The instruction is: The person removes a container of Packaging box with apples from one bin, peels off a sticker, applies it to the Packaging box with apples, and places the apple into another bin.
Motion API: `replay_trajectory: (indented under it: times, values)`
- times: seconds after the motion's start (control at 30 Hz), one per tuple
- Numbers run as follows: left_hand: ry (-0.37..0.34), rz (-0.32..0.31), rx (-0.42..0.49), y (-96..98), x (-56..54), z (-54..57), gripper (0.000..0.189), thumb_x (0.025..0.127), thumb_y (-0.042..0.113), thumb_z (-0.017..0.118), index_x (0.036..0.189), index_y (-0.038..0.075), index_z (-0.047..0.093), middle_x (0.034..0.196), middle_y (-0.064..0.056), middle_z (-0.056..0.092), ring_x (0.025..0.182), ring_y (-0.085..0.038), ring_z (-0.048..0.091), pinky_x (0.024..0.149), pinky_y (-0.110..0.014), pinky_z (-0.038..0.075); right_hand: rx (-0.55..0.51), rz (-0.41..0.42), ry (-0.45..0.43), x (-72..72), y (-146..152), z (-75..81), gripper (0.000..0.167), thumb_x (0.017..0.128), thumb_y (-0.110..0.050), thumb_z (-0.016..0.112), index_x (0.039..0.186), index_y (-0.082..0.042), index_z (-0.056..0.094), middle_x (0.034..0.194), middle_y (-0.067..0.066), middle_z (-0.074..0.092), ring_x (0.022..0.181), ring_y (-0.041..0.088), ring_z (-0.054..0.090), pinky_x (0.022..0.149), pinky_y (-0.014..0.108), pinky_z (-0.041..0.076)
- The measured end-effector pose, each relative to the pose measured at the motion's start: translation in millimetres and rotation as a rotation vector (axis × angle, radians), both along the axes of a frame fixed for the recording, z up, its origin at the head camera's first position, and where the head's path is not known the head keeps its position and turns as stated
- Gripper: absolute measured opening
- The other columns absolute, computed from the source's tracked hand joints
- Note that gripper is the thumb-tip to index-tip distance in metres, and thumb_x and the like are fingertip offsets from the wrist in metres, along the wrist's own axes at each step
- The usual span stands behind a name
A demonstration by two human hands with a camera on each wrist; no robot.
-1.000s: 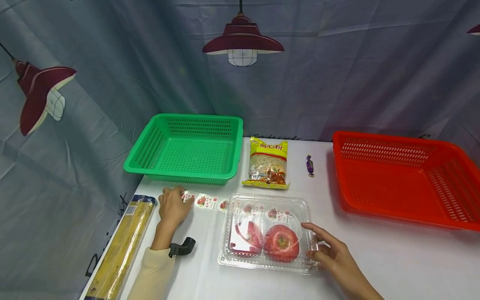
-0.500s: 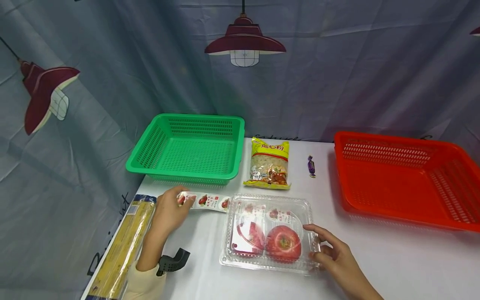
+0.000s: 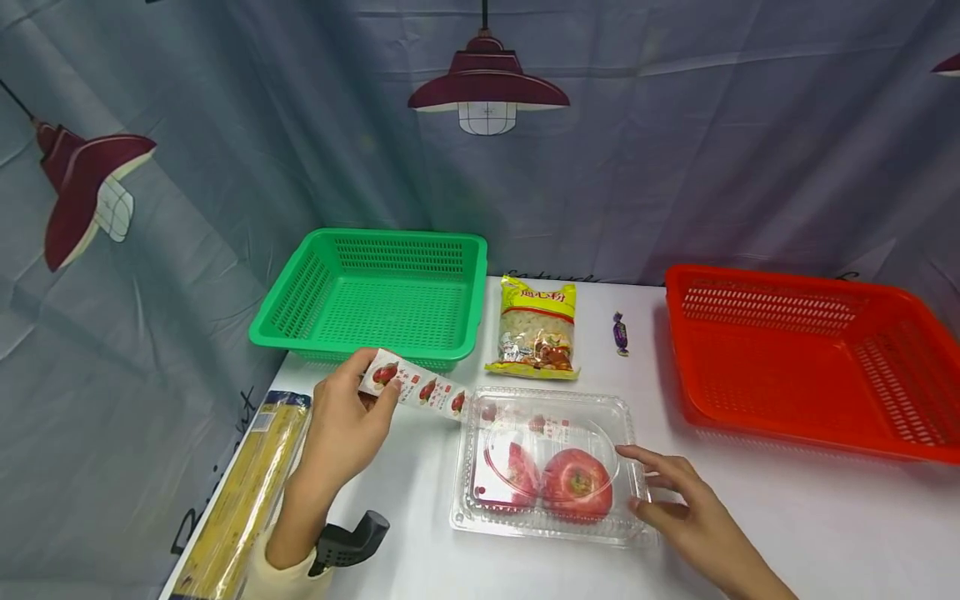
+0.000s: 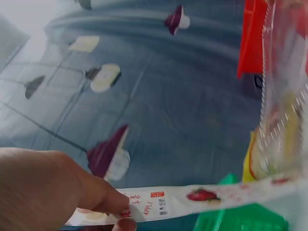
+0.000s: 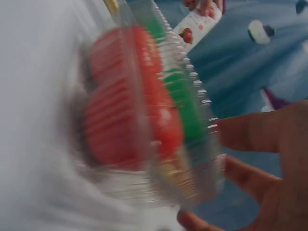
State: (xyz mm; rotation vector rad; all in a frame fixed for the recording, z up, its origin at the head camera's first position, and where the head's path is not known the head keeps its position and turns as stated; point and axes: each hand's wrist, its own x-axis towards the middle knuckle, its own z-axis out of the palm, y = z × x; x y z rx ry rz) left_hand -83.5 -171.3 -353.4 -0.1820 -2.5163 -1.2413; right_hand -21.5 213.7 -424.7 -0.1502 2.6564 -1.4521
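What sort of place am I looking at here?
Probably a staged tabletop set-up rather than a working kitchen or shop: a grey-blue fabric curtain printed with dark-red lamps hangs behind a white table, which bears a rectangular green plastic basket and a rectangular red plastic basket.

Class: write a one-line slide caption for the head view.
Left hand pinches a fruit-printed label strip leading to a clear container of red apples; right hand at the container's side.

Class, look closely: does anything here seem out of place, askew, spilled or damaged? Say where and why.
Nothing looks spilled or damaged. The label strip looks askew: it slants out beyond the clear container on the left, pinched near its end by the left hand.
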Motion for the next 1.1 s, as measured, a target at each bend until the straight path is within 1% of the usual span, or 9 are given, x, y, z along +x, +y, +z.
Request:
replay_trajectory:
  times: [0.13, 0.23, 0.27, 0.37, 0.5, 0.73, 0.9, 1.0, 1.1]
  values:
    - [0.111, -0.052, 0.015, 13.3, 2.6, 8.4, 0.019, 0.088, 0.0, 0.069, 0.107, 0.005, 0.068, 0.089, -0.006, 0.068, 0.064, -0.008, 0.06, 0.054, -0.028, 0.051, 0.141, -0.013, 0.146, -2.0, -2, 20.6, 0.054, 0.084, -0.014, 0.079, 0.134, -0.023, 0.06, 0.127, 0.007, 0.046, 0.116, 0.031, 0.045, 0.084, 0.067, 0.045]
    - [0.141, -0.104, 0.025, 22.7, 4.0, 12.4, 0.014, 0.09, 0.0, 0.067, 0.103, 0.005, 0.069, 0.09, -0.002, 0.068, 0.068, -0.006, 0.061, 0.058, -0.028, 0.052, 0.162, -0.023, 0.246, -6.6, -8, 35.4, 0.05, 0.083, -0.013, 0.08, 0.129, -0.025, 0.063, 0.125, 0.003, 0.049, 0.116, 0.025, 0.044, 0.084, 0.07, 0.042]
    - [0.145, -0.12, 0.028, 26.0, 4.4, 13.3, 0.013, 0.091, 0.0, 0.066, 0.103, 0.005, 0.069, 0.09, -0.001, 0.068, 0.069, -0.005, 0.061, 0.059, -0.027, 0.053, 0.16, -0.02, 0.266, -8.6, -10, 39.4, 0.049, 0.083, -0.012, 0.08, 0.127, -0.027, 0.064, 0.124, 0.001, 0.05, 0.115, 0.023, 0.045, 0.087, 0.068, 0.042]
    - [0.142, -0.171, 0.035, 35.7, 6.2, 15.2, 0.014, 0.094, 0.001, 0.063, 0.104, 0.006, 0.07, 0.092, 0.002, 0.068, 0.07, -0.004, 0.061, 0.061, -0.027, 0.053, 0.138, 0.015, 0.341, -14.3, -20, 47.5, 0.049, 0.081, -0.008, 0.08, 0.123, -0.03, 0.066, 0.121, -0.006, 0.053, 0.114, 0.015, 0.046, 0.099, 0.044, 0.043]
    - [0.139, -0.256, 0.023, 47.5, 9.0, 17.2, 0.016, 0.099, 0.009, 0.057, 0.108, 0.009, 0.071, 0.094, 0.004, 0.067, 0.072, -0.005, 0.06, 0.064, -0.026, 0.052, 0.093, 0.09, 0.426, -20.3, -34, 58.6, 0.048, 0.08, -0.004, 0.081, 0.119, -0.03, 0.068, 0.119, -0.009, 0.055, 0.113, 0.01, 0.049, 0.096, 0.014, 0.035]
    - [0.096, -0.428, -0.01, 61.7, 15.7, 21.9, 0.025, 0.105, 0.014, 0.046, 0.112, 0.008, 0.07, 0.086, 0.006, 0.06, 0.075, -0.006, 0.055, 0.066, -0.025, 0.049, -0.019, 0.267, 0.564, -33.8, -61, 79.8, 0.043, 0.079, -0.001, 0.08, 0.115, -0.024, 0.07, 0.111, -0.009, 0.062, 0.103, 0.012, 0.058, 0.092, 0.024, 0.046]
    - [0.01, -0.556, -0.002, 68.1, 20.2, 25.1, 0.026, 0.103, 0.008, 0.045, 0.115, 0.011, 0.068, 0.09, 0.008, 0.058, 0.076, -0.006, 0.053, 0.064, -0.024, 0.048, -0.115, 0.368, 0.75, -43.2, -82, 85.5, 0.037, 0.079, -0.002, 0.078, 0.113, -0.014, 0.071, 0.105, -0.002, 0.065, 0.095, 0.016, 0.061, 0.088, 0.022, 0.049]
    - [-0.022, -0.615, 0.0, 71.0, 22.7, 26.6, 0.029, 0.1, 0.003, 0.045, 0.114, 0.014, 0.068, 0.091, 0.009, 0.057, 0.075, -0.005, 0.053, 0.063, -0.022, 0.047, -0.158, 0.384, 0.868, -46.6, -90, 86.0, 0.022, 0.088, -0.014, 0.074, 0.109, -0.007, 0.071, 0.101, 0.003, 0.065, 0.091, 0.018, 0.061, 0.084, 0.02, 0.048]
    - [-0.049, -0.655, 0.014, 72.5, 24.1, 27.3, 0.027, 0.099, 0.002, 0.046, 0.111, 0.014, 0.068, 0.092, 0.009, 0.058, 0.074, -0.004, 0.056, 0.064, -0.022, 0.048, -0.177, 0.374, 0.925, -48.0, -94, 85.5, 0.025, 0.095, -0.026, 0.066, 0.105, -0.004, 0.072, 0.098, 0.005, 0.065, 0.088, 0.019, 0.059, 0.082, 0.019, 0.047]
